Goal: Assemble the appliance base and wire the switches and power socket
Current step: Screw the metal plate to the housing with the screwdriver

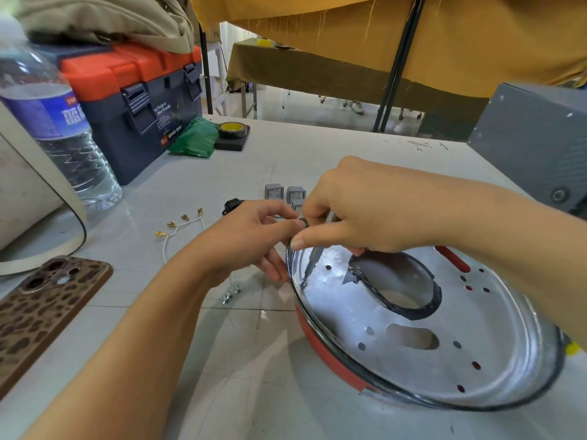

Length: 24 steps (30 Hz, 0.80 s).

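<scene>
Brown and spotted, a phone (pixel 47 315) lies face down at the far left edge of the pale surface (pixel 317 147), with a clear water bottle (pixel 60 131) standing behind it and a dark toolbox (pixel 139 100) with an orange lid further back. Beside the toolbox lie a green bag (pixel 192 138) and a roll of tape (pixel 233 129) on a small dark block. Nearer the middle, white wires (pixel 178 230) with brass-coloured end clips lie loose, and a black socket part (pixel 232 206) sits just past them, partly hidden by the left hand (pixel 254 236). That hand has its fingers curled against the outer rim of the round metal base (pixel 428 328), steadying its left edge. A few small screws (pixel 230 295) lie on the surface just below the left hand, close to the base. Grey switches (pixel 286 193) sit in a cluster behind both hands. The right hand (pixel 359 208) pinches a slim screwdriver (pixel 314 262) between thumb and fingers — its tip points down onto a screw (pixel 304 284) on the base's inner floor, near the left rim. The base itself rests tilted on the surface at right — silver inside with many small holes, red on its outer wall, with a large round opening ringed in black. A grey box (pixel 533 144) stands at the far right.
</scene>
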Tool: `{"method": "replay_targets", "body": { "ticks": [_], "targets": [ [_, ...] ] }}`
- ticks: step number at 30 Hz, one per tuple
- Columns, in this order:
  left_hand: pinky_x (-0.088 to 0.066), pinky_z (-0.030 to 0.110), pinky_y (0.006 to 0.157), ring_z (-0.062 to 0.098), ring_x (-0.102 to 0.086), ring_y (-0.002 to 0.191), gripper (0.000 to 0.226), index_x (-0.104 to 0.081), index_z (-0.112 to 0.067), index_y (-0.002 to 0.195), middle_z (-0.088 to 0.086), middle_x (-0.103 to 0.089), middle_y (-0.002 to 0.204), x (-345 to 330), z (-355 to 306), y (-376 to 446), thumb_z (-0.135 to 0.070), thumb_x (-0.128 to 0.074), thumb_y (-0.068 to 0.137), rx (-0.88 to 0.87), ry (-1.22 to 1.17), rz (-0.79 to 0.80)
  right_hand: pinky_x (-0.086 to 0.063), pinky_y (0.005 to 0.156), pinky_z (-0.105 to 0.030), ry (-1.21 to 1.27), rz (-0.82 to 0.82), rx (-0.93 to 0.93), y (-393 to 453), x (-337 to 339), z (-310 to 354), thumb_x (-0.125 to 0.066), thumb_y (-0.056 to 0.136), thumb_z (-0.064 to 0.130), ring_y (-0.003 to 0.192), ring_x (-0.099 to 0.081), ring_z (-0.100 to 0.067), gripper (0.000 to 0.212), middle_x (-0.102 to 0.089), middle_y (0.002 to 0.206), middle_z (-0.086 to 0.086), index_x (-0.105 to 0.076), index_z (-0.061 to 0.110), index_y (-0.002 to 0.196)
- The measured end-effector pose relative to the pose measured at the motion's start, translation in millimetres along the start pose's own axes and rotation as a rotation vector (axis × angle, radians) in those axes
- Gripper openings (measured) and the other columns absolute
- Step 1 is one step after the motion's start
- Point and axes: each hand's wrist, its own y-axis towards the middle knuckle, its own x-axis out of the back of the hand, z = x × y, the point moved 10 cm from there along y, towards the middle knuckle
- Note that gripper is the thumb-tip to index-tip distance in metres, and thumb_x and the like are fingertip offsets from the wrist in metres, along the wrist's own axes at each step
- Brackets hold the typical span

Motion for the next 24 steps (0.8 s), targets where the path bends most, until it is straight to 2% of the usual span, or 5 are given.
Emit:
{"method": "replay_targets", "body": {
  "ticks": [4, 11, 17, 20, 24],
  "targets": [
    [-0.050, 0.024, 0.043, 0.018, -0.058, 0.042, 0.020, -0.064, -0.010, 0.107, 0.010, -0.065, 0.083, 0.8, 0.8, 1.2, -0.019, -0.056, 0.091, 0.004, 0.008, -0.009, -0.038, 0.062, -0.006, 0.039, 0.084, -0.022, -4.2, -2.3, -4.8, -0.066, 0.083, 0.038, 0.065, -0.049, 0.016, 0.013, -0.057, 0.060, 0.016, -0.059, 0.027, 0.081],
    [-0.050, 0.024, 0.044, 0.019, -0.059, 0.044, 0.015, -0.065, -0.011, 0.100, 0.015, -0.066, 0.089, 1.4, 2.1, 1.0, -0.019, -0.056, 0.091, 0.013, 0.008, -0.007, -0.043, 0.057, -0.007, 0.086, 0.115, 0.033, -2.5, 1.1, 0.1, -0.068, 0.083, 0.015, 0.060, -0.062, 0.000, 0.005, -0.067, 0.067, 0.009, -0.067, 0.020, 0.082],
    [-0.051, 0.024, 0.044, 0.017, -0.059, 0.043, 0.018, -0.065, -0.012, 0.105, 0.009, -0.066, 0.081, 1.2, 0.6, -0.3, -0.021, -0.055, 0.092, 0.007, -0.001, -0.005, -0.043, 0.051, -0.016, -0.037, 0.111, -0.015, 1.4, -3.0, 0.2, -0.059, 0.090, 0.035, 0.042, -0.054, -0.001, 0.034, -0.059, 0.041, 0.006, -0.056, 0.018, 0.060],
    [-0.050, 0.023, 0.043, 0.017, -0.059, 0.042, 0.020, -0.063, -0.011, 0.107, 0.010, -0.066, 0.082, 0.7, 0.6, -0.3, -0.020, -0.054, 0.093, 0.007, 0.003, 0.000, -0.042, 0.058, -0.017, -0.091, 0.082, -0.026, 1.3, -1.7, 1.6, -0.052, 0.093, 0.041, 0.042, -0.051, 0.002, 0.041, -0.050, 0.032, 0.012, -0.056, 0.020, 0.059],
    [-0.050, 0.023, 0.044, 0.017, -0.058, 0.043, 0.016, -0.065, -0.011, 0.102, 0.009, -0.065, 0.081, 0.1, 0.8, -0.5, -0.018, -0.055, 0.091, 0.007, 0.004, 0.002, -0.040, 0.060, -0.010, -0.074, 0.144, -0.039, -2.5, -6.8, 2.2, -0.054, 0.091, 0.040, 0.054, -0.052, 0.003, 0.024, -0.062, 0.055, 0.006, -0.060, 0.021, 0.078]
  ]
}}
